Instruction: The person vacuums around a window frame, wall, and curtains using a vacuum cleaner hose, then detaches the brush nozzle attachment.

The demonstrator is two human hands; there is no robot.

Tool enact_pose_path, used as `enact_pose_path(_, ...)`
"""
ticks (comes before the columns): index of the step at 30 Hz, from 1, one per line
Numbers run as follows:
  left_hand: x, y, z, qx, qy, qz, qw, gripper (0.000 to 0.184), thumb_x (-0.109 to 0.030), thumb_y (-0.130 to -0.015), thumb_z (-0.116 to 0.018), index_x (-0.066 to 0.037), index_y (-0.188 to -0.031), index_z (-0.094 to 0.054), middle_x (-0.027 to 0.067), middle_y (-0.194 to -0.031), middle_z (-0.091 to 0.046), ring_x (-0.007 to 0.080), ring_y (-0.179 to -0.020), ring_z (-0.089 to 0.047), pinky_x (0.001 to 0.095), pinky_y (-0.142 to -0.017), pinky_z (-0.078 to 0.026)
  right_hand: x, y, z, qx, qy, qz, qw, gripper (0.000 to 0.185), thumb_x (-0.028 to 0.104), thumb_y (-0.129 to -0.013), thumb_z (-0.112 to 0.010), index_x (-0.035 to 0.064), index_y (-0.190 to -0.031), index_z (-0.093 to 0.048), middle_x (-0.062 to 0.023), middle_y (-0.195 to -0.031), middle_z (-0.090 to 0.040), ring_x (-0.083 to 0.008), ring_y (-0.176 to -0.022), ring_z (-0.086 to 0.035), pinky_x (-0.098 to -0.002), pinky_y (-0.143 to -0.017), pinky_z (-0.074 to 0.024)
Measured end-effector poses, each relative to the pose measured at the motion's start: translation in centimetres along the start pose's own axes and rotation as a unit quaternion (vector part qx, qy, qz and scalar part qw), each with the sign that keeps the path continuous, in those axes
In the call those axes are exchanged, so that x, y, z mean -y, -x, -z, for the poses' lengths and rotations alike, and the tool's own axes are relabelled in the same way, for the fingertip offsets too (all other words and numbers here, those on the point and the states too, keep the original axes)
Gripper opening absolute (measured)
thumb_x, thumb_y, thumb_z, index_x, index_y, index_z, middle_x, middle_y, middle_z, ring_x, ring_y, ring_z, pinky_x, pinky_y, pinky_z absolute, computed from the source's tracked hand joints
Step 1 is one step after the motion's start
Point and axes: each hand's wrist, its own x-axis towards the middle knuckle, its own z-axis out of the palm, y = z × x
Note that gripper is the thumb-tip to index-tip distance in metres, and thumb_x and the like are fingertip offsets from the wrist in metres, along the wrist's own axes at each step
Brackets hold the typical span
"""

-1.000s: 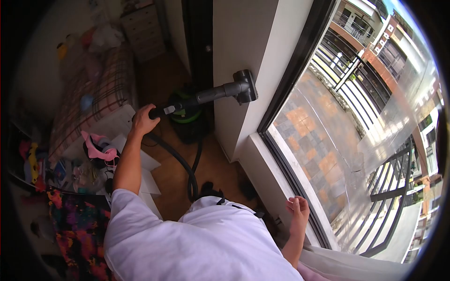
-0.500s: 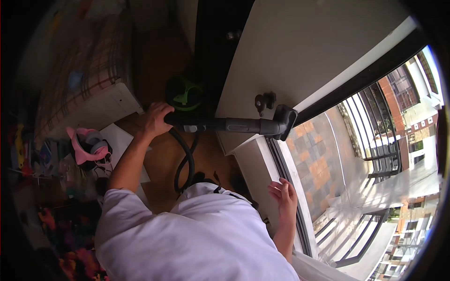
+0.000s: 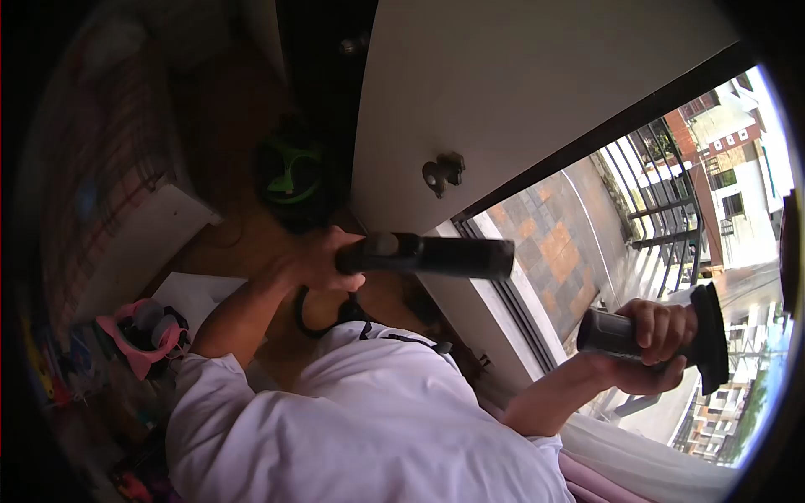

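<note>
Vacuum wand point(image 3: 457, 256): black, mid-view, pointing rightward, apart from the nozzle point(image 3: 712, 339) | left hand point(image 3: 320, 260): fingers wrapped closed around the wand's left end | right hand point(image 3: 654, 345): fingers curled closed around the nozzle, before the window point(image 3: 553, 239) | green-and-black vacuum point(image 3: 293, 174): on the floor point(image 3: 216, 251), beyond the left hand

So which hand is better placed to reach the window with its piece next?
Probably the right hand: it holds the nozzle head and shows in front of the window. The left hand, gripping the black tube, looks farther away.
</note>
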Motion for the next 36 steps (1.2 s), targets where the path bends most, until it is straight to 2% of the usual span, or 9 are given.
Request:
enact_pose_path(2, -2.4, 1.3, 4.1, -0.104, 0.085, 0.164, 0.977, 0.047, -0.038, -0.081, -0.083, -0.005, -0.107, -0.063, 0.0093, -0.078, -0.067, 0.0254, -0.078, -0.069, 0.0352, -0.073, -0.053, 5.4, -0.5, 0.2, -0.013, 0.151, 0.048, 0.987, 0.025, 0.015, -0.09, -0.064, 0.0087, -0.108, -0.048, -0.0049, -0.085, -0.053, -0.0167, -0.077, -0.055, -0.0396, -0.084, -0.0455)
enact_pose_path(4, -1.8, 1.8, 6.9, -0.22, -0.159, 0.057, 0.961, 0.065, -0.06, -0.088, -0.072, -0.004, -0.119, -0.062, 0.0159, -0.086, -0.071, 0.0377, -0.086, -0.07, 0.0413, -0.08, -0.054, 7.6, 2.0, 0.8, -0.112, 0.372, 0.043, 0.92, 0.027, 0.016, -0.094, -0.066, 0.0086, -0.113, -0.049, -0.0061, -0.092, -0.054, -0.0191, -0.085, -0.056, -0.0433, -0.09, -0.043)
enact_pose_path(5, -1.8, 1.7, 7.7, -0.203, -0.166, 0.049, 0.964, 0.065, -0.06, -0.088, -0.072, -0.004, -0.119, -0.062, 0.0159, -0.086, -0.071, 0.0377, -0.086, -0.07, 0.0413, -0.08, -0.054, 7.7, 3.6, 1.8, -0.13, 0.435, 0.023, 0.891, 0.029, 0.017, -0.095, -0.067, 0.0075, -0.115, -0.049, -0.0073, -0.092, -0.056, -0.0207, -0.083, -0.057, -0.0438, -0.088, -0.0445)
enact_pose_path(7, -2.2, 1.7, 8.5, -0.176, -0.297, 0.165, 0.924, 0.079, -0.075, -0.089, -0.057, -0.005, -0.126, -0.062, 0.0245, -0.098, -0.072, 0.0449, -0.099, -0.069, 0.0471, -0.087, -0.053, 6.6, 7.1, 3.2, -0.203, 0.48, -0.027, 0.853, 0.028, 0.016, -0.094, -0.069, 0.0056, -0.112, -0.05, -0.0088, -0.091, -0.058, -0.0211, -0.079, -0.06, -0.0445, -0.085, -0.0481)
enact_pose_path(14, -8.5, -2.6, 10.0, -0.154, -0.357, 0.26, 0.884, 0.086, -0.072, -0.094, -0.05, 0.005, -0.13, -0.06, 0.0327, -0.099, -0.069, 0.0456, -0.106, -0.066, 0.048, -0.091, -0.053, 5.5, 17.4, 9.0, -0.454, 0.394, -0.07, 0.796, 0.019, 0.008, -0.096, -0.068, 0.0056, -0.107, -0.053, -0.009, -0.083, -0.059, -0.0227, -0.073, -0.062, -0.0413, -0.079, -0.0536)
enact_pose_path(21, -11.9, -1.9, 2.0, -0.167, -0.366, 0.257, 0.879, 0.079, -0.067, -0.095, -0.053, 0.002, -0.134, -0.057, 0.0305, -0.1, -0.07, 0.0478, -0.104, -0.066, 0.0506, -0.091, -0.052, 7.8, 21.7, 11.5, -0.507, 0.395, -0.082, 0.762, 0.018, 0.011, -0.097, -0.069, 0.004, -0.104, -0.054, -0.0073, -0.082, -0.058, -0.0207, -0.073, -0.061, -0.0385, -0.077, -0.0544)
enact_pose_path(28, -8.7, -1.5, -10.8, -0.217, -0.309, 0.25, 0.892, 0.068, -0.038, -0.097, -0.062, -0.001, -0.148, -0.037, 0.0323, -0.097, -0.069, 0.0525, -0.096, -0.066, 0.0545, -0.087, -0.052, 9.8, 23.6, 13.7, -0.51, 0.37, -0.129, 0.766, 0.02, 0.015, -0.096, -0.071, 0.0043, -0.105, -0.056, -0.0064, -0.082, -0.059, -0.0188, -0.07, -0.063, -0.0356, -0.073, -0.0558)
enact_pose_path(31, -5.5, -2.9, -17.1, -0.321, -0.248, 0.25, 0.88, 0.056, -0.043, -0.095, -0.065, -0.003, -0.133, -0.051, 0.0282, -0.088, -0.071, 0.0503, -0.086, -0.068, 0.0545, -0.077, -0.055, 10.4, 23.2, 13.3, -0.507, 0.368, -0.145, 0.766, 0.021, 0.015, -0.094, -0.074, 0.003, -0.099, -0.057, -0.0075, -0.078, -0.061, -0.0197, -0.068, -0.063, -0.0344, -0.071, -0.0542)
enact_pose_path(36, -6.1, -4.9, -21.9, -0.37, -0.211, 0.318, 0.847, 0.06, -0.05, -0.092, -0.067, -0.007, -0.132, -0.054, 0.0248, -0.091, -0.072, 0.0468, -0.087, -0.07, 0.0533, -0.078, -0.054, 12.0, 23.3, 14.2, -0.48, 0.38, -0.193, 0.767, 0.021, 0.016, -0.093, -0.074, 0.0032, -0.098, -0.058, -0.0073, -0.079, -0.061, -0.0192, -0.068, -0.062, -0.0343, -0.07, -0.0541)
